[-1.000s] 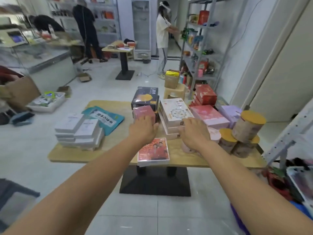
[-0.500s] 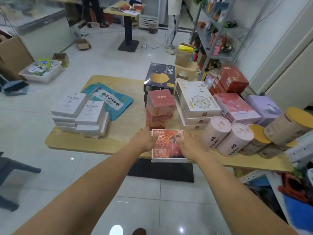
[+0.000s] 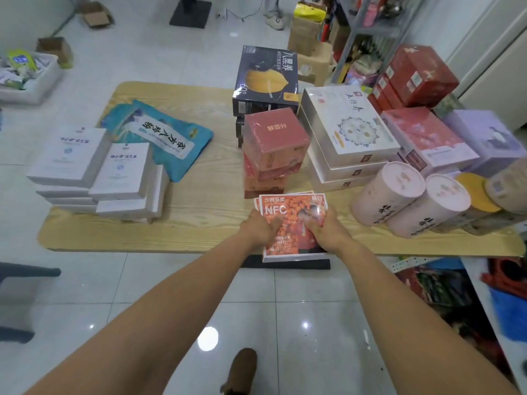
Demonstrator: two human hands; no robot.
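Drawn nearer since a moment ago, now overhanging the near edge of the desk (image 3: 199,223) at centre frame: orange NFC box (image 3: 288,208). Left to right: stacked white boxes (image 3: 85,166) and teal pouch (image 3: 159,135) at centre left; left hand (image 3: 259,229) gripping the box's left side, thumb on top; right hand (image 3: 328,228) gripping its right side likewise; pink canisters (image 3: 390,192) lying at right.

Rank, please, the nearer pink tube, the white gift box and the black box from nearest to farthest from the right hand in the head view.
1. Nearer pink tube, just right of the right hand.
2. White gift box, behind, atop its stack.
3. Black box, toward the far table edge.
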